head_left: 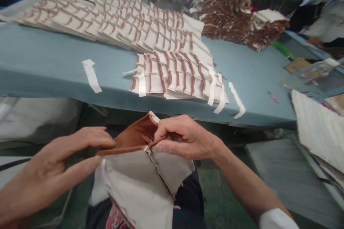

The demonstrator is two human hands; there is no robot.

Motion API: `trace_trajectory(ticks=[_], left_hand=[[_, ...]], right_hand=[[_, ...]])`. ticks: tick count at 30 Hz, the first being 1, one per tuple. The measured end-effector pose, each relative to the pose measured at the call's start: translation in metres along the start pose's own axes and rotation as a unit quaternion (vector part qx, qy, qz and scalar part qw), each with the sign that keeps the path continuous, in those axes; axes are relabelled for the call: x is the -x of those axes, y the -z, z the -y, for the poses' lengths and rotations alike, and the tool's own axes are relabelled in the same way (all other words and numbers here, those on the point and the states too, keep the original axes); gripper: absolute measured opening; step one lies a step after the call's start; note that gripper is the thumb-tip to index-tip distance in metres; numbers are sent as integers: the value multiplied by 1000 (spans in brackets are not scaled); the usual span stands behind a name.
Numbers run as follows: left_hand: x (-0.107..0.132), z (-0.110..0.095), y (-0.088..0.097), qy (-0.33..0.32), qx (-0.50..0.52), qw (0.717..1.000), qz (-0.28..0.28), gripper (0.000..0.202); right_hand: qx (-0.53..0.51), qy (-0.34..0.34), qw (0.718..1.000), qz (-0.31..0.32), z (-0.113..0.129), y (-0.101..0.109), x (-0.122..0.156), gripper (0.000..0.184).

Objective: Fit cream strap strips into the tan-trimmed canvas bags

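Between my hands is a sewn fabric piece point(134, 175), off-white on the outside and brown on the inside, held above my lap with its brown-edged opening upward. My left hand point(72, 157) pinches the left end of that edge between thumb and fingers. Farther right, my right hand point(185, 137) grips the same edge beside a vertical seam, fingers curled over it. Some brown strands show inside the opening near my right fingers. The lower part of the piece hangs down over dark clothing.
A blue-covered table point(48, 61) stands ahead. On it lie overlapping rows of off-white pieces with brown edges point(172, 71), white strips point(92, 77), and a small pink tool point(273, 97). A brown and white fabric pile point(228, 14) rises behind. Boards point(319, 128) lean at right.
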State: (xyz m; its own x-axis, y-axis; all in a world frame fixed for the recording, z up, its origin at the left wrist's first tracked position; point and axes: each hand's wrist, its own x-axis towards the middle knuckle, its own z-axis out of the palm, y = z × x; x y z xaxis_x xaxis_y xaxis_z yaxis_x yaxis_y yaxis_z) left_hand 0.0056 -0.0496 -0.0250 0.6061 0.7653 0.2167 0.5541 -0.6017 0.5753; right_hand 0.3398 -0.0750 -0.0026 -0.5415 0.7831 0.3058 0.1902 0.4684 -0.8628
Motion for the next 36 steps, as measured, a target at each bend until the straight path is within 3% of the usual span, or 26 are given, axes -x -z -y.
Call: trace_trajectory(ticks=[3, 6, 10, 15, 19, 25, 32, 36], left_hand=[[-30, -21, -2, -69, 35, 997, -18, 19], [-55, -45, -3, -146, 66, 987, -2, 17], [-69, -64, -6, -172, 93, 981, -5, 19], [-69, -72, -12, -148, 65, 987, -23, 16], [-65, -76, -15, -117, 49, 992, -13, 17], [-63, -72, -15, -76, 177, 981, 21, 25], [-61, -53, -14, -13, 251, 962, 110, 15], [-61, -48, -18, 20, 241, 963, 121, 15]], right_hand=[[-1, -37, 999, 12, 14, 7, -5, 26], [-21, -90, 996, 18, 22, 12, -8, 29], [-33, -113, 993, 6, 24, 13, -8, 30], [-38, -109, 993, 8, 15, 9, -8, 33], [21, -74, 997, 5, 11, 7, -10, 28], [98, -26, 995, -11, 16, -4, -9, 10], [-11, -37, 999, -12, -1, -17, -11, 10], [-25, -56, 998, -7, -10, -21, -12, 12]])
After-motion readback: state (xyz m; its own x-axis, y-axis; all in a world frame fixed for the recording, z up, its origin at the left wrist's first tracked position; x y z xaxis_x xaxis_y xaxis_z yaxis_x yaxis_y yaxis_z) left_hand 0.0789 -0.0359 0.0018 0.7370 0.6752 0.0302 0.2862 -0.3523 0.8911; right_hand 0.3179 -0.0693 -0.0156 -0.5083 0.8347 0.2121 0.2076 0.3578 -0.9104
